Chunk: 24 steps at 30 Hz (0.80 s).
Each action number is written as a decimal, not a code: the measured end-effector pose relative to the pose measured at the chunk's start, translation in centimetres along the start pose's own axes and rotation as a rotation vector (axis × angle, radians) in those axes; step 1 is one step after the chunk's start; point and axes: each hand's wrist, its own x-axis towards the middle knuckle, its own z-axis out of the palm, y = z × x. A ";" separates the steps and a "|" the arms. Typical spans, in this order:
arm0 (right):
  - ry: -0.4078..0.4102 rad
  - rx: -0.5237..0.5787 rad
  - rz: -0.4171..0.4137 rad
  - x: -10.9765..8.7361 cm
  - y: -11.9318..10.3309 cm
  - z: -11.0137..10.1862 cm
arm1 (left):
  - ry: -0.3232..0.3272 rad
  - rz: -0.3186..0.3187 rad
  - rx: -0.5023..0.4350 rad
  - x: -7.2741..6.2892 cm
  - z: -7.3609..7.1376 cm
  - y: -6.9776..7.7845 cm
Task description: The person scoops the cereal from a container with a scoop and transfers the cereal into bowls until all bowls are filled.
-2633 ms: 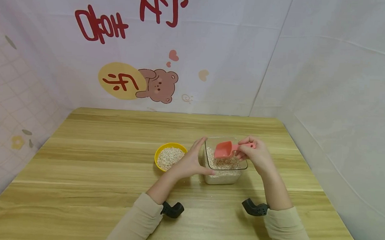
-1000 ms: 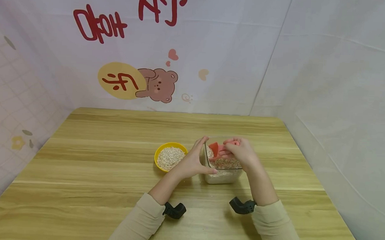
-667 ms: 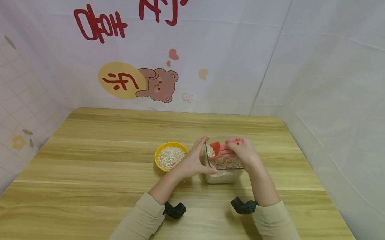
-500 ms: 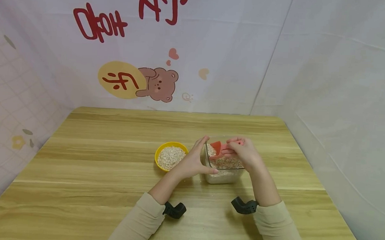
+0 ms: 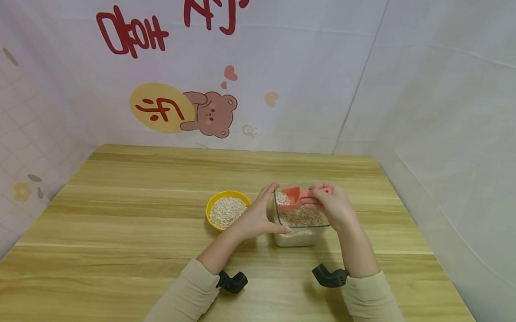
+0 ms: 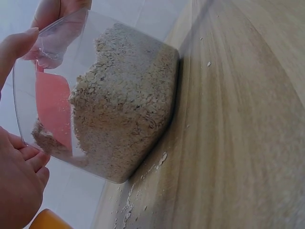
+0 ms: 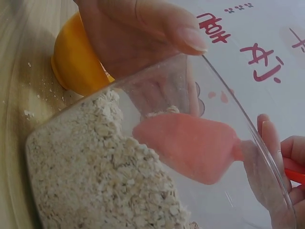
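Observation:
My right hand (image 5: 335, 206) grips the handle of a pink scoop (image 5: 294, 197) inside the upper part of a clear square container (image 5: 300, 238). Oats fill much of the container, heaped unevenly against the wall in the left wrist view. Some oats (image 5: 282, 199) lie in the front of the scoop, and in the right wrist view its pink bowl (image 7: 190, 148) shows through the wall, above the heap. My left hand (image 5: 254, 221) holds the container's left side, thumb at the front rim and fingers towards the back corner. Left of it stands a yellow bowl (image 5: 208, 210) of oats, partly behind that hand.
Loose oat flakes (image 6: 163, 158) lie on the wooden table (image 5: 121, 232) near the container. Printed white cloth (image 5: 304, 86) hangs behind the table and along both sides. Both sleeves carry a black wrist mount (image 5: 331, 276).
The scoop, bare at first above the container, has dipped left into the oats and then risen slightly rightward with oats in it. My left hand, the container and the bowl have stayed put.

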 end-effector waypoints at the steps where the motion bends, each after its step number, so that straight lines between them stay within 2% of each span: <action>1: -0.002 0.004 0.000 0.0 0.0 -0.1 | 0.002 0.000 0.000 0.0 0.0 0.0; 9: -0.053 0.105 -0.017 0.1 0.1 -1.0 | 0.009 -0.009 0.015 0.0 -0.1 0.1; 24: -0.076 0.230 -0.006 0.4 0.7 -2.7 | -0.007 -0.013 0.022 0.1 -0.3 0.0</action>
